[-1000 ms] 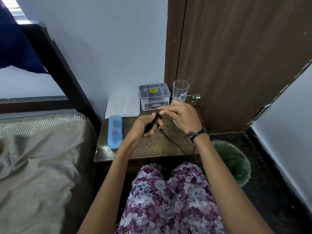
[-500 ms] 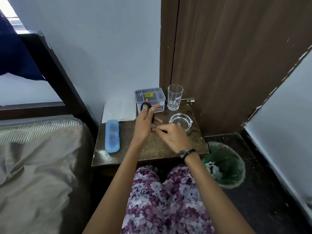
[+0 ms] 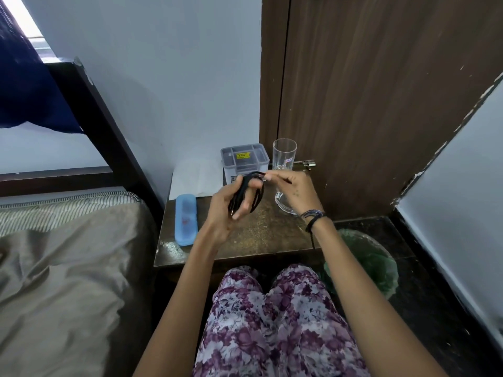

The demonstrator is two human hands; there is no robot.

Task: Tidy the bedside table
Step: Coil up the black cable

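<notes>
A: How is the scene lit?

B: Soft, even daylight. A blown-out white window (image 3: 20, 20) at the top left corner is the brightest spot. The pale wall (image 3: 168, 85) is evenly lit, while the floor (image 3: 424, 308) at lower right stays dark.

A: Any glare?

B: A dull sheen on the counter (image 3: 261, 235) near its front left edge, and highlights on the drinking glass (image 3: 284, 155).

A: Is it sharp?

B: Mostly soft. The left hand (image 3: 231, 210) and right hand (image 3: 295, 190) are slightly motion-blurred. Wide-angle distortion slants the door (image 3: 381, 104) and bed frame (image 3: 109, 131).
</notes>
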